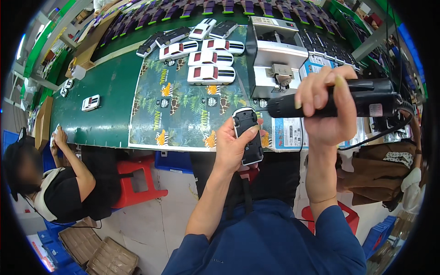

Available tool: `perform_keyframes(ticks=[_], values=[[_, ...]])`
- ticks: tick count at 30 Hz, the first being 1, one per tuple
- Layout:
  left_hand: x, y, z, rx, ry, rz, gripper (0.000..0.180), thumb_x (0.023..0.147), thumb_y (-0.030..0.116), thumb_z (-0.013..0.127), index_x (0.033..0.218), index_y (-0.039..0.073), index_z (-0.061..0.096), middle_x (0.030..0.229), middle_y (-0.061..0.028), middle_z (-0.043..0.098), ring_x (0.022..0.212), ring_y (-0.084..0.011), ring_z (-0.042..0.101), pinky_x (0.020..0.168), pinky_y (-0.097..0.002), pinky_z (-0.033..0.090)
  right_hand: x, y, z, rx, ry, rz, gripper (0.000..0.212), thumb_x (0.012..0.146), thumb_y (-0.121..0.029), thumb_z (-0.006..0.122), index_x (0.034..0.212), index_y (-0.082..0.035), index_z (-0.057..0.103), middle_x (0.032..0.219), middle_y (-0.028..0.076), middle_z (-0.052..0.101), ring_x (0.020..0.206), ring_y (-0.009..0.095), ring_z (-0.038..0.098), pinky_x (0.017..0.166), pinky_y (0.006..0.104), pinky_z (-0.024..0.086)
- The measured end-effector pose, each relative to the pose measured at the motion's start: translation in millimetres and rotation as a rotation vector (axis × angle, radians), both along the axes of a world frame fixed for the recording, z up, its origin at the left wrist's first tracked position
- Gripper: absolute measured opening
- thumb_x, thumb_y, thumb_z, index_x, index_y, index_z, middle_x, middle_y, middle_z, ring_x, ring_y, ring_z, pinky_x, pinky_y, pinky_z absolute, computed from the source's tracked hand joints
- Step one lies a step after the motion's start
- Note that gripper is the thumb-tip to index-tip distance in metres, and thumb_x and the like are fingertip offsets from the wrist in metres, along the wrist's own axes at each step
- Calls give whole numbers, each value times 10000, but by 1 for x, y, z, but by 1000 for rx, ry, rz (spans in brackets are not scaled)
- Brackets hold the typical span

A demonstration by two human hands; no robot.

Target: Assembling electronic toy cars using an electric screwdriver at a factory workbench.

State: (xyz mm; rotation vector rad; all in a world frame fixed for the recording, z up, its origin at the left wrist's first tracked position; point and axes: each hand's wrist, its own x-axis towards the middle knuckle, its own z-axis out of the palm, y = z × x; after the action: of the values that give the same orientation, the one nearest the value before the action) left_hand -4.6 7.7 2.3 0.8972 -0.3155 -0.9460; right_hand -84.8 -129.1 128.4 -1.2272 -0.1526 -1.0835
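My left hand grips a white toy car, turned over so its black underside faces up, just beyond the table's front edge. In my right hand is a black electric screwdriver, held level with its tip pointing left. That tip reaches the upper end of the car's underside; whether it touches a screw I cannot tell. Several white toy cars with black stripes stand on the patterned mat ahead. Behind them, black car undersides show upward.
A silver metal machine stands right of the mat. One white car sits on the green table at left, where another person works. Purple and green parts line the far conveyor. A black cable trails from the screwdriver.
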Motion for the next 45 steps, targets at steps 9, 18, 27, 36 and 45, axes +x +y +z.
perform_keyframes(ticks=[9, 18, 27, 36, 45], values=[[-1, 1, 5, 5, 29, -17, 225, 863, -9, 687, 1080, -13, 628, 971, -91, 708, 821, -145, 700, 734, -275, 580, 10, 17, -11, 90, 34, -1, 166, 876, -80, 655, 928, -7, 515, 624, 69, 546, 490, 123, 514, 528, 295, 474], [-3, -2, 4, 40, 6, -41, 205, 849, 13, 697, 1046, -19, 650, 921, -81, 704, 765, -112, 674, 702, -251, 553, 11, 13, -20, -190, 225, -78, 197, 787, -14, 736, 838, -53, 550, 641, 37, 559, 533, 78, 524, 499, 228, 403], [4, 2, 5, 96, 78, -72, 203, 833, 1, 701, 1028, -24, 649, 878, -86, 705, 747, -119, 673, 690, -259, 553, 20, 13, -29, -196, 213, 80, 258, 832, -102, 722, 834, -59, 467, 633, 50, 524, 494, 119, 491, 515, 282, 460], [-1, -1, 9, 103, 16, -24, 175, 824, -8, 701, 995, -19, 666, 870, -83, 706, 742, -114, 666, 678, -249, 547, 7, 15, -29, -160, 144, 71, 220, 863, -121, 673, 846, -52, 466, 633, 47, 504, 492, 123, 480, 508, 283, 438], [15, 3, -2, -128, 454, 68, 451, 858, -16, 613, 1284, 50, 479, 1198, -180, 598, 1065, -281, 628, 935, -541, 532, -16, -23, 1, -127, -97, -123, 106, 949, -144, 464, 933, -47, 503, 654, 39, 463, 519, 147, 467, 561, 325, 448]])
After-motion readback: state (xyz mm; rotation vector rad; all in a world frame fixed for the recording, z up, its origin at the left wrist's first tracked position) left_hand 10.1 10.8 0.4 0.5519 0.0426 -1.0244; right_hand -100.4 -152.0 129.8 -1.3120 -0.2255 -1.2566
